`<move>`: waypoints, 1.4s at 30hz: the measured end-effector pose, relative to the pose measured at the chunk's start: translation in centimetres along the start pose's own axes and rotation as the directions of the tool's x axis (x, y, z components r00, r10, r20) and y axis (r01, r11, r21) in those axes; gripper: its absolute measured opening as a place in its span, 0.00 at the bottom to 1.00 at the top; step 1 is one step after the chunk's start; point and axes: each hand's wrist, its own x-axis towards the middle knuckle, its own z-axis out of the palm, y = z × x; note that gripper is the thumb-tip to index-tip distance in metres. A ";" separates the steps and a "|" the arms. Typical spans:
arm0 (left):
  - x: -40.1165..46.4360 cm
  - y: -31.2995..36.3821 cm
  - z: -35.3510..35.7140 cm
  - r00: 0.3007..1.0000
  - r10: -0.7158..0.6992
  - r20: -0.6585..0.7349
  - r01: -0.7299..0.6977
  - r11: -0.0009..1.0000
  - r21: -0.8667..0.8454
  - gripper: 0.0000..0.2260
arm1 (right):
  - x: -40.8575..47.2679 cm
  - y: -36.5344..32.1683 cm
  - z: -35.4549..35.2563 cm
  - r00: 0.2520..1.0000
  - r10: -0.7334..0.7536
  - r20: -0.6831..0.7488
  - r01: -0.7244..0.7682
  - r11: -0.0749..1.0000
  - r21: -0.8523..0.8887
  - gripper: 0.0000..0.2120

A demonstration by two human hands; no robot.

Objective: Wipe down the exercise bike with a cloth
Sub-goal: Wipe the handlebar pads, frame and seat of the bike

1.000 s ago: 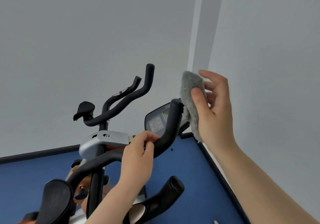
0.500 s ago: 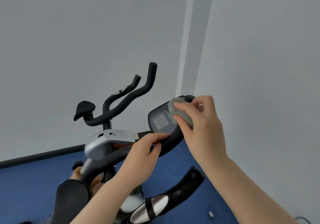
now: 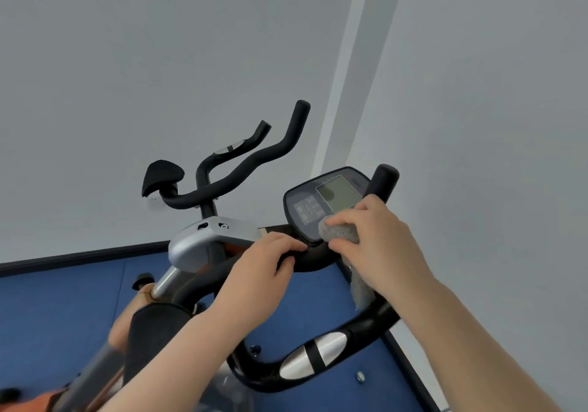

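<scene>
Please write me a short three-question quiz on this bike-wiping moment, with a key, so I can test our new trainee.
1. True or false: the right hand holds the grey cloth against the lower edge of the console.
2. What does the left hand grip?
A. the black handlebar
B. the console
C. the cloth
3. Fill in: the floor under the bike is ____ in colour.

Key
1. True.
2. A; its fingers curl round the bar just left of the console.
3. Blue.
</scene>
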 end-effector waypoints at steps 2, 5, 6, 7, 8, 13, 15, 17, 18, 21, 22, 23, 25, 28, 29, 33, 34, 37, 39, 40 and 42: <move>-0.2 -0.9 -0.9 1.000 -0.002 0.012 0.002 1.000 0.012 0.13 | 0.5 0.1 -0.6 0.995 0.038 -0.091 -0.036 0.999 0.025 0.14; -0.6 -2.6 -2.1 0.998 -0.057 0.002 0.056 0.998 0.031 0.14 | -0.5 -1.5 0.6 0.983 0.135 -0.125 -0.141 0.989 -0.042 0.13; -0.7 -3.1 -2.4 0.997 -0.074 0.000 0.074 0.997 0.028 0.15 | -1.2 -2.6 1.7 0.985 0.134 -0.110 -0.141 0.988 -0.063 0.12; -0.8 -3.5 -2.6 0.997 -0.082 0.001 0.082 0.996 0.023 0.16 | -1.8 -3.8 2.8 0.990 0.104 -0.092 -0.111 0.991 -0.076 0.11; -1.0 -3.8 -2.8 0.997 -0.079 0.007 0.079 0.997 0.021 0.17 | -2.2 -4.8 3.8 0.996 0.064 -0.060 -0.068 0.994 -0.082 0.11; -1.9 -5.3 -3.8 0.996 -0.039 0.078 0.030 0.992 0.125 0.20 | -0.7 -4.3 2.9 0.986 0.128 -0.108 -0.126 0.992 0.026 0.13; -2.2 -6.1 -4.3 0.995 -0.096 0.016 0.092 0.983 0.158 0.19 | -0.9 -4.1 3.0 0.970 0.197 -0.143 -0.201 0.979 -0.013 0.14; -2.5 -6.3 -4.4 0.990 -0.132 -0.052 0.140 0.965 0.223 0.18 | -1.8 -5.6 4.6 0.976 0.181 -0.122 -0.190 0.980 -0.062 0.14; -2.7 -6.3 -4.2 0.989 -0.121 -0.080 0.138 0.953 0.269 0.18 | -2.2 -6.5 5.4 0.984 0.142 -0.104 -0.149 0.987 -0.062 0.14; -3.2 -6.0 -3.5 0.989 -0.044 -0.139 0.096 0.916 0.391 0.18 | -1.4 -7.0 5.8 0.998 0.066 -0.013 -0.066 0.998 -0.001 0.13; -3.3 -6.0 -3.4 0.988 -0.035 -0.149 0.093 0.909 0.405 0.18 | -0.9 -6.4 5.3 0.996 0.085 -0.005 -0.085 0.996 0.036 0.14; -3.5 -6.1 -3.4 0.987 -0.032 -0.157 0.095 0.907 0.410 0.18 | -0.5 -5.7 4.8 0.992 0.119 -0.029 -0.117 0.991 0.060 0.14; -3.6 -6.2 -3.3 0.984 -0.028 -0.177 0.100 0.904 0.415 0.18 | -0.6 -5.1 4.6 0.974 0.189 -0.123 -0.185 0.982 0.048 0.15; -3.7 -6.0 -3.3 0.984 -0.012 -0.180 0.090 0.896 0.434 0.17 | -2.3 -7.9 6.9 0.991 0.089 -0.100 -0.093 0.995 -0.032 0.12; -3.7 -6.0 -3.3 0.984 -0.013 -0.176 0.090 0.895 0.437 0.17 | -2.6 -8.7 7.6 0.998 0.036 -0.051 -0.037 0.999 -0.013 0.12; -3.7 -6.1 -3.5 0.986 -0.015 -0.164 0.087 0.892 0.444 0.17 | -0.9 -6.8 5.5 0.995 0.092 -0.042 -0.088 0.993 0.081 0.14; -3.7 -6.1 -3.4 0.985 -0.017 -0.169 0.092 0.891 0.444 0.17 | -0.8 -5.7 4.8 0.983 0.148 -0.113 -0.141 0.988 0.066 0.14; -3.7 -5.9 -3.3 0.983 -0.021 -0.182 0.101 0.890 0.444 0.17 | -2.3 -6.5 5.5 0.962 0.197 -0.188 -0.204 0.979 -0.020 0.12; -3.8 -5.8 -3.4 0.984 -0.025 -0.177 0.102 0.892 0.440 0.16 | -3.0 -8.5 7.2 0.991 0.089 -0.101 -0.093 0.995 -0.035 0.11; -3.8 -5.8 -3.4 0.985 -0.028 -0.173 0.103 0.893 0.438 0.16 | -2.8 -8.9 7.4 0.996 0.060 -0.059 -0.061 0.998 -0.001 0.12; -4.0 -5.8 -3.4 0.986 -0.029 -0.163 0.100 0.891 0.444 0.17 | -1.7 -7.9 6.3 0.996 0.076 -0.050 -0.073 0.995 0.073 0.14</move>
